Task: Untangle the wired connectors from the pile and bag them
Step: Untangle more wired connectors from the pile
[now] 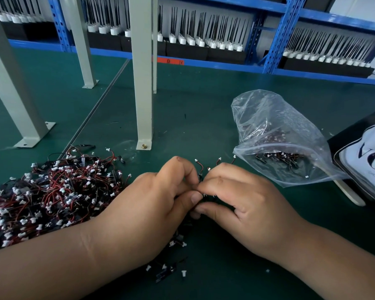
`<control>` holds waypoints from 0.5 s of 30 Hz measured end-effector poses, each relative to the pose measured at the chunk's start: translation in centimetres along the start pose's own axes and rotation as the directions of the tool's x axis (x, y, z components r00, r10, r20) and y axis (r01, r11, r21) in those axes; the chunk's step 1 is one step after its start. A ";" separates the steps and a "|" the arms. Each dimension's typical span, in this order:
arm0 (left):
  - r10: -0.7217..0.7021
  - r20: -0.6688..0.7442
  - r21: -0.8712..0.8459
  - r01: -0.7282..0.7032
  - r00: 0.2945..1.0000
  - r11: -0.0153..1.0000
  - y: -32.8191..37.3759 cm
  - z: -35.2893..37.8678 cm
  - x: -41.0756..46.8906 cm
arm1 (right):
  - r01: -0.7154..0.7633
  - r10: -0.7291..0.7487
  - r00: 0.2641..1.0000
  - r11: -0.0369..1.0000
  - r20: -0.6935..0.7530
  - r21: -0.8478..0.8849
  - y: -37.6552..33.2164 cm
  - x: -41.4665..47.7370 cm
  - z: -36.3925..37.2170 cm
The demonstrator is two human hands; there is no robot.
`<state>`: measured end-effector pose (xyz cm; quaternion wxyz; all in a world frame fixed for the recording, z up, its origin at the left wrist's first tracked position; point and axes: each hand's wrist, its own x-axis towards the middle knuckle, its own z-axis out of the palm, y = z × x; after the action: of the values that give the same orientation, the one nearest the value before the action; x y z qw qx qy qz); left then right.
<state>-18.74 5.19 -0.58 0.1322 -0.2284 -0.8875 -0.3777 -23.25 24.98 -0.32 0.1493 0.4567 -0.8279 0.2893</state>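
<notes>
- Near the front edge of the worktop [193, 118], the left hand [152, 204] and the right hand [243, 198] meet, fingers curled, both pinching a few wired connectors [200, 167].
- By the left edge lies the pile [52, 191]; toward the right edge lies the clear bag [279, 137], partly filled.

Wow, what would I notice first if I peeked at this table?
First, the big tangled pile of wired connectors, red and black with white plugs, on the left of the green table. In the middle, the left hand and right hand pinch a small bunch between them. On the right lies a clear bag with more connectors inside.
</notes>
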 end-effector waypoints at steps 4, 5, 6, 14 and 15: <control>-0.011 0.016 0.018 0.010 1.000 1.000 0.0 0.2 0.0 | 0.020 -0.020 1.000 0.999 0.006 -0.030 -0.1 0.0 0.0; -0.015 0.023 0.003 0.015 1.000 1.000 0.1 0.2 0.0 | 0.027 -0.027 1.000 0.999 -0.002 -0.046 -0.1 -0.1 0.0; -0.016 0.029 -0.012 0.017 0.999 1.000 0.2 0.1 0.0 | 0.031 -0.032 0.999 0.998 -0.011 -0.061 -0.1 -0.1 0.1; -0.024 0.048 0.078 0.020 0.999 0.997 0.3 0.1 0.0 | 0.010 0.000 0.983 0.999 -0.184 0.054 0.7 -0.6 0.5; -0.032 0.043 0.082 0.028 0.999 0.996 0.3 0.0 0.0 | 0.009 0.001 0.982 0.999 -0.186 0.053 0.7 -0.6 0.5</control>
<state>-18.59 5.40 -0.42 0.1160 -0.2178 -0.9082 -0.3380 -23.51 25.39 -1.30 0.2144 0.4331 -0.8013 0.3527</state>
